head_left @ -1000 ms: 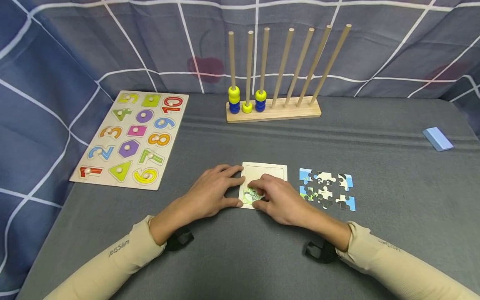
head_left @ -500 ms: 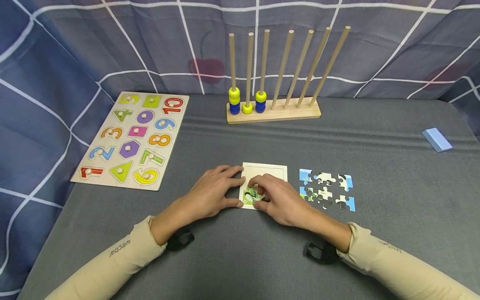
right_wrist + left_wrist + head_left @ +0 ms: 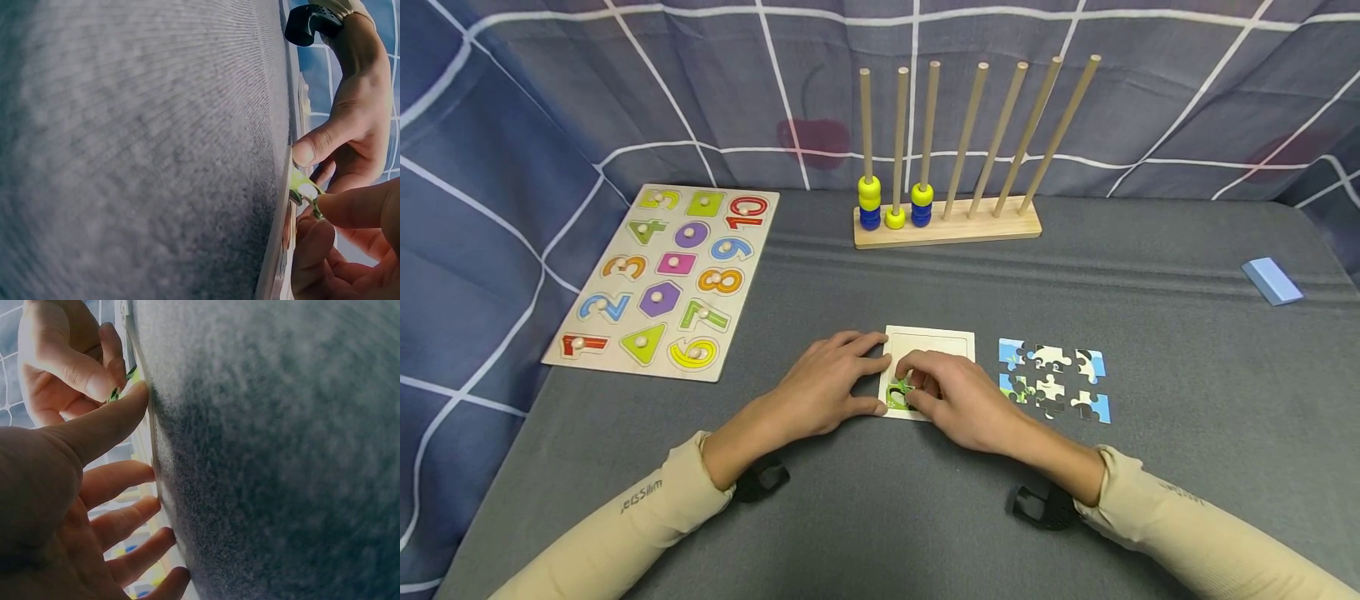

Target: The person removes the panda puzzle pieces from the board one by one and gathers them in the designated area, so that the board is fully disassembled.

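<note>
A pale wooden jigsaw tray [image 3: 934, 340] lies on the table in front of me. My left hand [image 3: 820, 387] has its fingers stretched out, and their tips touch the tray's left edge. Over the tray's lower left corner, my right hand [image 3: 964, 400] pinches a green jigsaw piece [image 3: 897, 396] between thumb and fingers. In the right wrist view this piece [image 3: 306, 190] stands tilted against the tray surface, partly covered by the fingertips. To the right of the tray lie several loose jigsaw pieces [image 3: 1049, 388] with panda and blue-sky parts, set out in two rows.
At the left lies a number and shape peg board [image 3: 681, 287]. A wooden bead abacus [image 3: 951, 233] with upright rods stands at the back, near the checked curtain [image 3: 700, 75]. Far right is a light blue block [image 3: 1272, 281].
My right thumb has moved slightly up and inward, and the green piece has changed its tilt at the tray's corner. My left hand stays at the tray's edge.
</note>
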A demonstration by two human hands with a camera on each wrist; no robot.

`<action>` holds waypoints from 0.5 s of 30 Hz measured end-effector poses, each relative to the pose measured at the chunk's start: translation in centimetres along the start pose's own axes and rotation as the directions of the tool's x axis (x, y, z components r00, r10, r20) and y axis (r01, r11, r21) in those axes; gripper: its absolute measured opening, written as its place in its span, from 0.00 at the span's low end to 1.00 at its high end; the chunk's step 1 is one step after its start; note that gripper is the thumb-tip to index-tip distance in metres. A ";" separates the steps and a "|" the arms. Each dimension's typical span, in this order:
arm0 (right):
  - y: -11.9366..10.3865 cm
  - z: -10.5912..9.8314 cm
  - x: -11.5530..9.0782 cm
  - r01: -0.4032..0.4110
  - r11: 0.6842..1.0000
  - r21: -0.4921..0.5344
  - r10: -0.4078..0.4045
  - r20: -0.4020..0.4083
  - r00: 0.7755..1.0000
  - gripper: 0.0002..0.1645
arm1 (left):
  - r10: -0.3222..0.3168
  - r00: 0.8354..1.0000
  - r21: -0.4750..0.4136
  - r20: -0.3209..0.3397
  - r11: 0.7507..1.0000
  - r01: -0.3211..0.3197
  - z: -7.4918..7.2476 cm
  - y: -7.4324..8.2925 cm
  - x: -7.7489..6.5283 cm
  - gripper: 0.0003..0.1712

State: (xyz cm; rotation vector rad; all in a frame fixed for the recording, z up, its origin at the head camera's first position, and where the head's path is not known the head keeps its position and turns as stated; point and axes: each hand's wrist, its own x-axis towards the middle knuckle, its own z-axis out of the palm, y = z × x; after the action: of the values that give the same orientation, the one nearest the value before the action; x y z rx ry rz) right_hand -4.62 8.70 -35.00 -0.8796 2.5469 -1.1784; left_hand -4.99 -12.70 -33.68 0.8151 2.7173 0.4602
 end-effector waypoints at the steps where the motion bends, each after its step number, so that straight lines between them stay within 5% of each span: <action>1: 0.0 0.0 0.0 0.000 1.000 0.004 0.000 0.002 1.000 0.10 | 0.000 1.000 0.000 0.000 1.000 0.000 0.0 0.0 0.0 0.35; 15: -0.2 0.1 -0.2 -0.045 0.989 0.140 0.052 -0.047 0.998 0.11 | 0.008 1.000 0.001 -0.007 1.000 -0.008 0.1 -0.1 0.0 0.36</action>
State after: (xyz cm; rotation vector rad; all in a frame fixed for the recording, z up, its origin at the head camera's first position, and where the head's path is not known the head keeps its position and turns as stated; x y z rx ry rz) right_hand -4.36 8.70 -34.92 -0.7609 2.4743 -1.3607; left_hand -5.00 -12.72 -33.78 0.8270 2.7220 0.4638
